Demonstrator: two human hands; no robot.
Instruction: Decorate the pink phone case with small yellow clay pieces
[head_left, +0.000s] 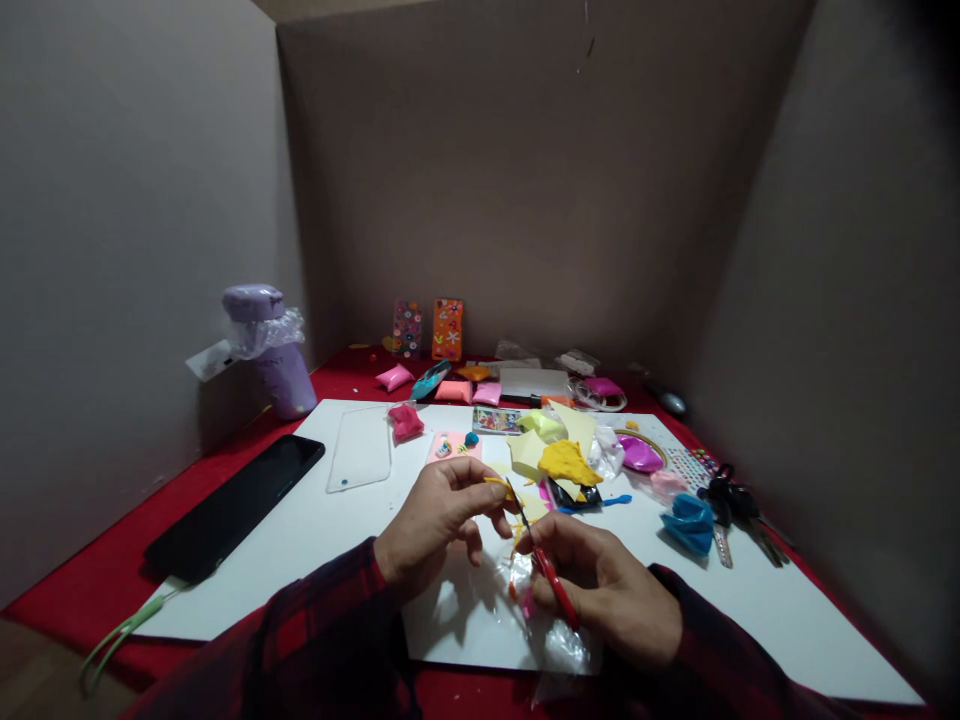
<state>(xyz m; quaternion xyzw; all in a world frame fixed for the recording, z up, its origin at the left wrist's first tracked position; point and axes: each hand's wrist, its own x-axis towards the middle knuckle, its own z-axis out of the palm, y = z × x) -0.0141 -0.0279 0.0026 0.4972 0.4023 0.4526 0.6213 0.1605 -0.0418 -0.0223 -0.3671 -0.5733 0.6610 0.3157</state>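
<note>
My left hand (pixel 454 505) pinches a thin strip of yellow clay (pixel 496 482) between thumb and forefinger. Red-handled scissors (pixel 551 578) sit in my right hand (pixel 600 585), their blades pointing up and left to the strip. Whether the blades touch the clay I cannot tell. Thin yellow scraps (pixel 517 538) show below the blades. Partly behind my left hand lies a pink phone case (pixel 459 443) with small decorations on it. A larger lump of yellow clay (pixel 568 462) rests on pale yellow paper (pixel 527 452) beyond my right hand.
A black phone (pixel 236 508) and a clear phone case (pixel 360 448) lie at left, near a purple bottle (pixel 277 355). Blue clay in a bag (pixel 688 524) and keys (pixel 724 530) are at right. Two decorated cases (pixel 448 330) stand at the back. Grey walls surround the white board.
</note>
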